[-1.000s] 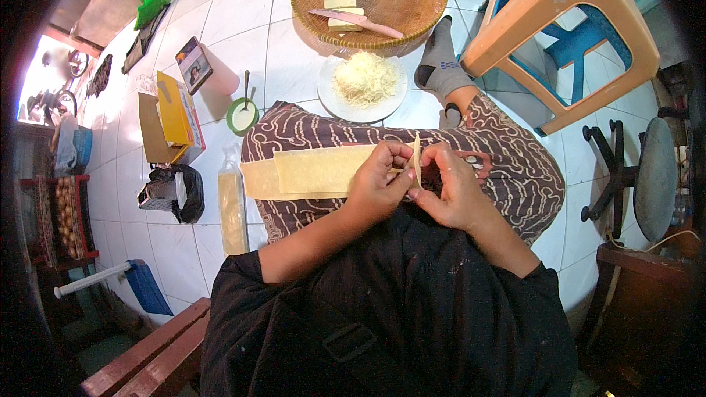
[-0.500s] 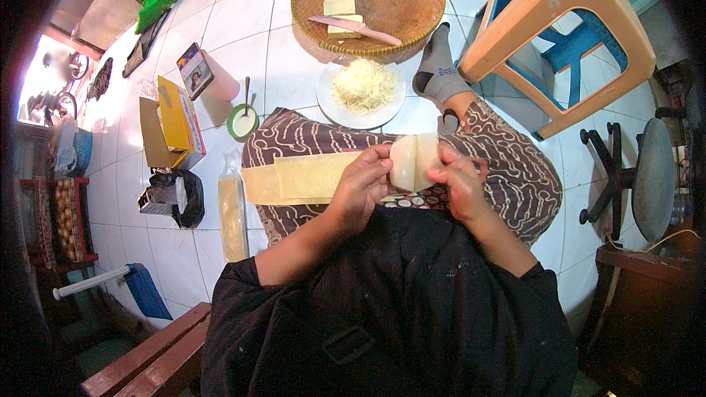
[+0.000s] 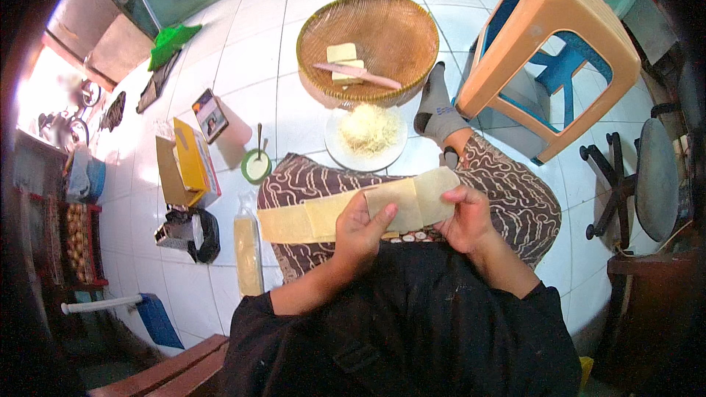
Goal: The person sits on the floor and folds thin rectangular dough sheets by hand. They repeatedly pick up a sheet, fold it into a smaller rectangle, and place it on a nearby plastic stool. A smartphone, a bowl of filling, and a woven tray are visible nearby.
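Observation:
A thin, pale pastry wrapper strip (image 3: 401, 204) is stretched over my lap between my two hands. My left hand (image 3: 360, 229) pinches its left part between thumb and fingers. At the other end, my right hand (image 3: 471, 218) grips the edge with the thumb on top. More pastry wrappers (image 3: 283, 224) lie flat across the patterned cloth on my legs, left of my left hand. Just beyond my lap is a white plate (image 3: 336, 148) heaped with grated cheese (image 3: 368, 130). Beside it, a small green bowl (image 3: 257, 167) holds white paste and a spoon (image 3: 259, 136).
Farther off, a woven basket (image 3: 404, 37) holds pale blocks (image 3: 341, 53) and a pink knife (image 3: 358, 74). To the left are a yellow box (image 3: 193, 165), a propped phone (image 3: 212, 117), a black plastic bag (image 3: 204, 235) and a clear packet (image 3: 248, 250). An orange-and-blue stool (image 3: 551, 7) stands at right.
The wrapper, folded or curled between my hands before, is now spread out into a longer flat strip. My hands are farther apart, and the view has tilted up a little.

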`<state>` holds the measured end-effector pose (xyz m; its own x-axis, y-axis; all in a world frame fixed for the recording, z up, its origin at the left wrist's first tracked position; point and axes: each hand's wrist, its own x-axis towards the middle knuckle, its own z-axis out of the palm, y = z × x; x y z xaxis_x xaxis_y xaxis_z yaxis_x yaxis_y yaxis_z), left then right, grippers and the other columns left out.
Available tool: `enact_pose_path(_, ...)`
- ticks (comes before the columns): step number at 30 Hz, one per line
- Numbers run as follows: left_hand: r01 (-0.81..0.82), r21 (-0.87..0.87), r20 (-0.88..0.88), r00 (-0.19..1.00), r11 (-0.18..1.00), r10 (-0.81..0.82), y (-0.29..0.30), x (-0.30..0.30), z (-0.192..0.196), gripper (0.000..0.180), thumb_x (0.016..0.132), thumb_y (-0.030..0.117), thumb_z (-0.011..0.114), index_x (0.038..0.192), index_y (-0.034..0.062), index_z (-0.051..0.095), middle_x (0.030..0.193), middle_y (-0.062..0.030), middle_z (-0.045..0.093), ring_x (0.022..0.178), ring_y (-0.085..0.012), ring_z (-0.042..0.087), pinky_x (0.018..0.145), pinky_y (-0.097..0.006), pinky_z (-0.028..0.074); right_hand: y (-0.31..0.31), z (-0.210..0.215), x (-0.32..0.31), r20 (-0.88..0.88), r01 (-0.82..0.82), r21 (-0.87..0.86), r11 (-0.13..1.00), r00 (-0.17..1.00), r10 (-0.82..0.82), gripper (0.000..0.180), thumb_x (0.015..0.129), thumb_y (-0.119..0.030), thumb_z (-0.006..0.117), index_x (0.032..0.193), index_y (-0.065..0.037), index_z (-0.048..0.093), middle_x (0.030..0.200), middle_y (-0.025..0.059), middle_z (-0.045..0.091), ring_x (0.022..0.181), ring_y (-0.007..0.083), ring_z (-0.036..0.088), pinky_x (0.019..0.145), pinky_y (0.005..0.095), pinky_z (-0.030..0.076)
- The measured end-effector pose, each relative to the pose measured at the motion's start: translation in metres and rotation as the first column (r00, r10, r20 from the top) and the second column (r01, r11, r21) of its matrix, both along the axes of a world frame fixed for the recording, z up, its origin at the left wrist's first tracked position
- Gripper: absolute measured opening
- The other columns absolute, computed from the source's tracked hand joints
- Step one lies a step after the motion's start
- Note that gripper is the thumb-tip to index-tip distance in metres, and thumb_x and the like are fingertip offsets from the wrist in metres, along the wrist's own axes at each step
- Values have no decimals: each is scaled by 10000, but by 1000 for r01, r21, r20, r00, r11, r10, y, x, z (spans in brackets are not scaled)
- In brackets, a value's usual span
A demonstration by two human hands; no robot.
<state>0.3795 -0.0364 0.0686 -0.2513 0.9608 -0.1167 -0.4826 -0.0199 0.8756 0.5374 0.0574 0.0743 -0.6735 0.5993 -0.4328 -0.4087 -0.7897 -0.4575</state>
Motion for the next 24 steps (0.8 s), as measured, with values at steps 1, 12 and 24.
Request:
enact_pose_path(1, 33, -27, -91, 995, 999, -35, -2, -1, 10, 310, 877, 30, 518, 1164, -67, 453, 1116, -116, 558, 1014, -170, 535, 893, -294, 414, 3, -5, 2, -94, -36, 15, 999, 995, 38, 437, 743, -70, 510, 1163, 38, 459, 1109, 158, 557, 991, 280, 576, 880, 397, 462)
enact_pose_path(12, -82, 135, 108, 992, 988, 67, -3, -33, 57, 289, 811, -11, 583, 1089, -54, 519, 1017, -130, 606, 904, -208, 602, 833, -332, 483, 40, 28, 66, -223, 182, 182, 966, 965, -139, 313, 789, -5, 489, 1086, 93, 493, 1028, 192, 596, 924, 291, 615, 818, 393, 515)
enact_pose_path(24, -284, 162, 62, 959, 945, 277, -14, -117, 66, 300, 794, 35, 587, 1066, -53, 497, 960, -145, 613, 851, -226, 616, 796, -338, 496, 69, 72, 207, -252, 584, 353, 731, 812, -526, 328, 700, -17, 514, 1014, 65, 559, 952, 185, 627, 878, 305, 626, 834, 415, 502)
